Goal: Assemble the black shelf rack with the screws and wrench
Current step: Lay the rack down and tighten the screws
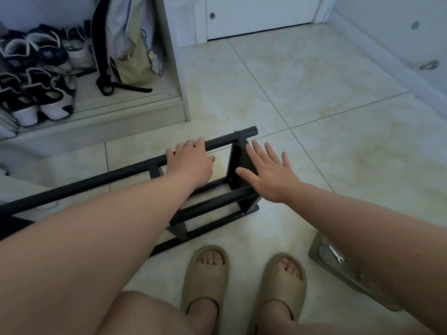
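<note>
1. A person leaned over a black shelf rack (212, 202) lying on the tiled floor (314, 105), stretching from centre frame to the left edge.
2. The left hand (191, 160), at centre frame, gripped the rack's upper tube (108, 176), with the fingers curled over it and the thumb on the near side.
3. The right hand (268, 175), just right of centre, was held flat at the rack's end panel (238, 158), its fingers straight and spread and clasping nothing. Whether it touched the panel could not be told.
4. A silver wrench (336, 256) lay on a grey tray (316, 250) at lower right, partly hidden behind the right forearm and well apart from the rack.
5. Feet in beige slippers (205, 274) stood at bottom centre, near the rack's lowest rail.
6. In the upper left, black-and-white shoes (36, 68) sat in an open cabinet (101, 124) beside a pale bag (130, 44).
7. A white door (261, 15) closed off the top of the frame.
</note>
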Demonstrator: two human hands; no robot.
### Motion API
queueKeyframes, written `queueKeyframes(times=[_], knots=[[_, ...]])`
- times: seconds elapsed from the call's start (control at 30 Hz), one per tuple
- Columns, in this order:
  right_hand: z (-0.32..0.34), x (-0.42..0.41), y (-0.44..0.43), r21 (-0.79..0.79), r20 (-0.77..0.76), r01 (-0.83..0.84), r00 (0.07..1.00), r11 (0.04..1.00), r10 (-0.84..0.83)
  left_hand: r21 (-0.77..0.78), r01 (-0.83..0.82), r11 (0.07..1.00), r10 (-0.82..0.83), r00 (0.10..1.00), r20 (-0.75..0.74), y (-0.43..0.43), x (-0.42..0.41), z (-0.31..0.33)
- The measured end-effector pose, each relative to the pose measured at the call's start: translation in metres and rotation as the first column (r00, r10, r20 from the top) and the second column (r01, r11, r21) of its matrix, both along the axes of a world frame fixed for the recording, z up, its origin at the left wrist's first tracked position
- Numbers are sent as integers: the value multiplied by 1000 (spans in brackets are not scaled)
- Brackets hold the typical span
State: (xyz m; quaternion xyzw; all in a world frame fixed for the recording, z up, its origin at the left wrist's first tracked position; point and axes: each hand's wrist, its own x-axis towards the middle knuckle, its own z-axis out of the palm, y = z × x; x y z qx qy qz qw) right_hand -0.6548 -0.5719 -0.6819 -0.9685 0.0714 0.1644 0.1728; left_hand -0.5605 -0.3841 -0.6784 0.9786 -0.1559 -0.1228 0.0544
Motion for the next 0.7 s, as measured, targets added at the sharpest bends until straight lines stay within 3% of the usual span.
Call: queueKeyframes(times=[0.33, 0.7], knots=[[54, -87, -36, -162, 17, -19, 1000, 987, 22, 10, 286, 958, -285, 955, -82, -29, -75, 49], [49, -221, -124, -201, -115, 235, 959, 951, -261, -94, 506, 857, -515, 839, -176, -121, -153, 68]])
